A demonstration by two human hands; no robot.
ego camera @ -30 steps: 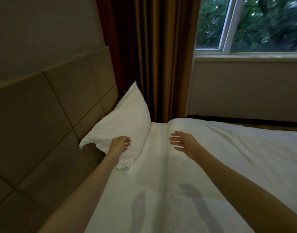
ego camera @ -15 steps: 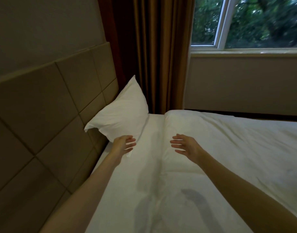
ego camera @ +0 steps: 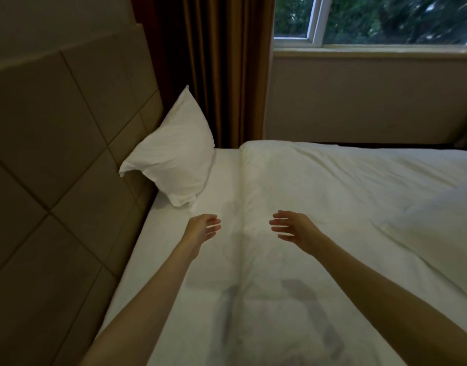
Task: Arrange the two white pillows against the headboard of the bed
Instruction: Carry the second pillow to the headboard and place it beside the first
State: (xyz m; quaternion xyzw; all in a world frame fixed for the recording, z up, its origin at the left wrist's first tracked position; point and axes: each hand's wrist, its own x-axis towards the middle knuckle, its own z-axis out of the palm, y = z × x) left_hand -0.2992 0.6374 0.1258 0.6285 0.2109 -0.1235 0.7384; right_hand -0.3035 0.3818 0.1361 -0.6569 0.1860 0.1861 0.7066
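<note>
One white pillow [ego camera: 175,159] leans upright against the far end of the beige padded headboard [ego camera: 68,159], its lower corner resting on the sheet. My left hand [ego camera: 203,228] hovers over the bed just below the pillow, apart from it, fingers loosely spread and holding nothing. Further right, my right hand [ego camera: 293,228] hangs above the folded edge of the white duvet [ego camera: 359,196], also spread and holding nothing. Only this single pillow is in view.
The white bed sheet [ego camera: 174,260] runs along the headboard on the left. Brown curtains [ego camera: 222,70] hang behind the pillow. A window [ego camera: 372,19] and a beige wall [ego camera: 359,101] stand past the bed's far side.
My left hand has let go of the pillow's lower corner and drawn back toward me. The pillow stays leaning on the headboard. My right hand has drawn back as well.
</note>
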